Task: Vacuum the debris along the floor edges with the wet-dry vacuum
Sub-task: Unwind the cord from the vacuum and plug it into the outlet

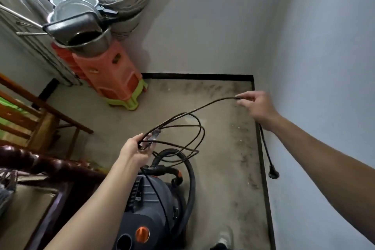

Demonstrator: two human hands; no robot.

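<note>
Left hand (135,146) grips coiled power cord (182,128) above vacuum (150,205); right hand (256,105) apparently pinches it.

One vacuum (150,205), and that's our marker. One hose (191,184) looped at its right side, one orange knob (142,233) on top. One cord (203,108) above it, with one plug (273,174). Two hands grip that cord: left hand (135,148) just above the vacuum, right hand (258,105) up and right of it. Beyond the vacuum, one stack of stools (109,73), its number unclear, bearing at least three pots (81,26).
</note>
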